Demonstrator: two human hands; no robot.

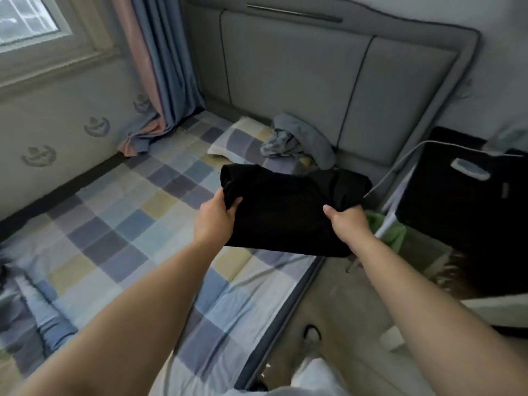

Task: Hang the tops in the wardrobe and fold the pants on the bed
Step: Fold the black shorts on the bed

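At far left, the pale wall under the window [28,21] runs beside the bed, and a blue and pink curtain [160,81] drops onto its corner. The bed's checked quilt in blue, purple and yellow squares [120,224] fills the left and middle of the view. Near the grey padded headboard [300,81] lies a checked pillow [237,138] with a crumpled grey-blue garment [297,141] on it.

The left hand [218,214] grips the left edge of a folded black fabric garment [288,210], fingers curled round a bunch of cloth. The right hand [347,221] pinches the right edge, thumb on top and fingers hidden beneath. The garment hangs between both hands, above the bed's right side near its edge, seemingly not touching the quilt.

It looks like the pants, already folded into a compact bundle, so the step is probably laying them down. To do this well, the hands should lower together and level, set the far edge down first on a flat part of the quilt well in from the edge, then smooth the top so the folds stay aligned.

At right, beyond the bed, stands a dark black bag or case [463,210] with a white cable [408,158] across it.
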